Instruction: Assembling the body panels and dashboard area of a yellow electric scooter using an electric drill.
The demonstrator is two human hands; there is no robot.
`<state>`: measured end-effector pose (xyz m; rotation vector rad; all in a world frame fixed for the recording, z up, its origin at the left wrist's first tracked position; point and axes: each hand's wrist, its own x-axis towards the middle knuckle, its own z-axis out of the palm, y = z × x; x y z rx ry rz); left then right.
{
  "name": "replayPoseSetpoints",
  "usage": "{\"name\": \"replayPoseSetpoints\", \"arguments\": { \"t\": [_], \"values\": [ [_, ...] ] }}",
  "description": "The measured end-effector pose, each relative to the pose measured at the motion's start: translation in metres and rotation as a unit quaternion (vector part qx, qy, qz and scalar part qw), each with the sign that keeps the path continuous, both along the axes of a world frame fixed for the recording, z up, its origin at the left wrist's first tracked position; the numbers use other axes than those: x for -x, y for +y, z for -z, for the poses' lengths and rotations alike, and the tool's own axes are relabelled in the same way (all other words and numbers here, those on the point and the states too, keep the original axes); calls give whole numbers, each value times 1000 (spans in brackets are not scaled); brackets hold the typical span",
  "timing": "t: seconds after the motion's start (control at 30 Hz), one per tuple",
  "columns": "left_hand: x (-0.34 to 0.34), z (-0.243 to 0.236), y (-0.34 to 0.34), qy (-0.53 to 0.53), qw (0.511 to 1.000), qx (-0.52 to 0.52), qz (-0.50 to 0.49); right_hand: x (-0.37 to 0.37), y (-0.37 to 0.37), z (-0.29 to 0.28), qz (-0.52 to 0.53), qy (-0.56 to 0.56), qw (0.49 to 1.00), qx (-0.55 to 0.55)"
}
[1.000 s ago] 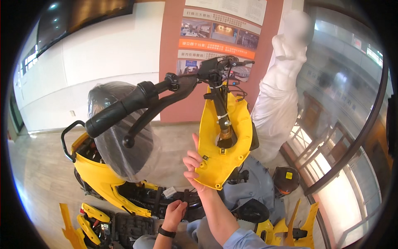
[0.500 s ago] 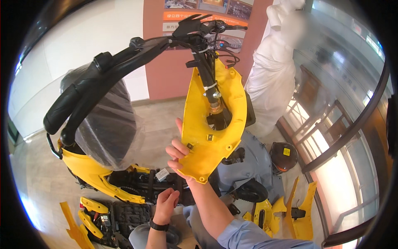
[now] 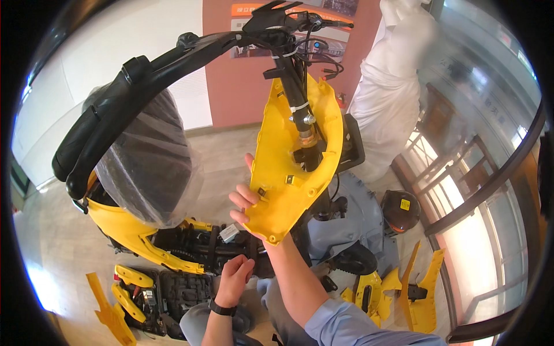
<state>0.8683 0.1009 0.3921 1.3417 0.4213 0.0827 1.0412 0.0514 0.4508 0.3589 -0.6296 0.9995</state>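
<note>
My right hand [image 3: 244,203] grips a yellow scooter panel [image 3: 284,205] by its lower left edge, with the thumb side hidden beneath. The panel's hollow inner side, with small metal clips, faces me. It stands tilted around the black steering column [image 3: 302,109], whose handlebar [image 3: 277,36] with loose cables is above. Below and to the left, my left hand [image 3: 235,278], with a dark band on the wrist, is closed. Its curled fingers hide whatever may be in them. The hand is in front of the scooter's black frame [image 3: 228,254], apart from the panel.
A plastic-wrapped dark part [image 3: 147,161] stands left, above a yellow rear body panel [image 3: 130,233]. An open tool case [image 3: 184,294] lies lower left. Loose yellow panels [image 3: 424,288], a tyre [image 3: 353,259] and a dark round case [image 3: 401,210] are at right. A white statue [image 3: 386,98] stands behind.
The whole view has shifted a little. The panel's lower end, in my right hand, has swung slightly left relative to the steering column. My left hand stays closed in about the same place.
</note>
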Motion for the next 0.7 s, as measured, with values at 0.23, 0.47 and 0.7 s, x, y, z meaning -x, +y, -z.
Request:
{"name": "replayPoseSetpoints", "arguments": {
  "t": [0.23, 0.47, 0.7],
  "values": [
    [0, 3, 0, 5, 1000, 3, 2, -7, 4, 6, 58, 2, 997, 48],
    [5, 4, 3, 11, 1000, 4, -5, -4, 6, 3, 130, 34, 981, 140],
    [0, 3, 4, 4, 1000, -11, 3, -16, 8, 4, 177, 52, 968, 169]
  ]
}}
